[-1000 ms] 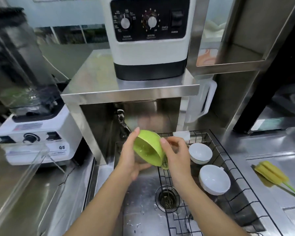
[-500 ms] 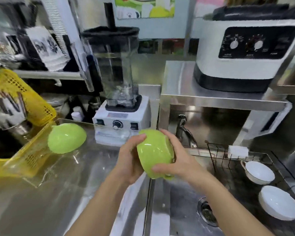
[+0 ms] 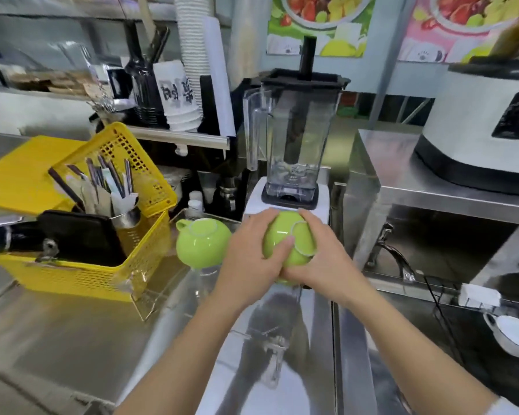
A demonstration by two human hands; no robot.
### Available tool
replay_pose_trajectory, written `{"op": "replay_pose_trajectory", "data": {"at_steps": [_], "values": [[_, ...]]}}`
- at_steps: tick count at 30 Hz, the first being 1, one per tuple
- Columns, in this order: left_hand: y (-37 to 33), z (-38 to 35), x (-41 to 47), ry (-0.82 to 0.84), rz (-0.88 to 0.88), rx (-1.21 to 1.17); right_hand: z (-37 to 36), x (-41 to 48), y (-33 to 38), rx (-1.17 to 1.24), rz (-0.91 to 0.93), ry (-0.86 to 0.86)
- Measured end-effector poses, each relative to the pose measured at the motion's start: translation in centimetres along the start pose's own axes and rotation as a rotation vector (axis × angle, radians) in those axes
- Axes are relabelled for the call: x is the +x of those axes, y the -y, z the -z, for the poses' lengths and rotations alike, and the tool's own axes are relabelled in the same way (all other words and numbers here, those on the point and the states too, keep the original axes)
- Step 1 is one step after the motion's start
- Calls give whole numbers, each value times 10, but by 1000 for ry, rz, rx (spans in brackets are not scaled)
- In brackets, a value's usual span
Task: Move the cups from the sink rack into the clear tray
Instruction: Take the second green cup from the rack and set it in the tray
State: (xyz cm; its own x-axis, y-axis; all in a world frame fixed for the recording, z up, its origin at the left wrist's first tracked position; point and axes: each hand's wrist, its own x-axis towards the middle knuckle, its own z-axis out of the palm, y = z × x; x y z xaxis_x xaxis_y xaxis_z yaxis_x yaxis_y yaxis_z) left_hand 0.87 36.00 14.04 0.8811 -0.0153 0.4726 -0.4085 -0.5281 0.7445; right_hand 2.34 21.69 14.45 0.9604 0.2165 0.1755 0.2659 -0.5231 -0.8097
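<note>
Both hands hold one green cup [image 3: 285,239] upside down, its pale foot ring facing up. My left hand [image 3: 252,256] grips its left side and my right hand [image 3: 324,259] its right side, just in front of the blender base. A second green cup [image 3: 200,245] rests upside down in the clear tray [image 3: 150,307] to the left, close to my left hand. The tray's transparent walls are hard to trace. At the far right, one white cup [image 3: 514,335] lies in the black wire sink rack [image 3: 441,301].
A yellow basket [image 3: 81,274] with a utensil holder and a black pouch stands left of the tray. A blender [image 3: 292,139] stands right behind the held cup. A steel shelf [image 3: 402,175] carrying a white appliance rises at the right, above the tap [image 3: 397,259].
My hands carried the green cup from the sink rack leftward over the counter and turned it upside down. The view swung left, bringing the tray, basket and blender into sight.
</note>
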Motion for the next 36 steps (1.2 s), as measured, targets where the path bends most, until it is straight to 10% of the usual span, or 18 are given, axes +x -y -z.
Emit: {"op": "replay_pose_trajectory", "data": {"at_steps": [24, 36], "values": [[56, 2, 8, 206, 228, 233, -14, 57, 0, -538, -60, 430], [70, -3, 4, 158, 268, 135, -25, 58, 0, -520, -35, 351]]}}
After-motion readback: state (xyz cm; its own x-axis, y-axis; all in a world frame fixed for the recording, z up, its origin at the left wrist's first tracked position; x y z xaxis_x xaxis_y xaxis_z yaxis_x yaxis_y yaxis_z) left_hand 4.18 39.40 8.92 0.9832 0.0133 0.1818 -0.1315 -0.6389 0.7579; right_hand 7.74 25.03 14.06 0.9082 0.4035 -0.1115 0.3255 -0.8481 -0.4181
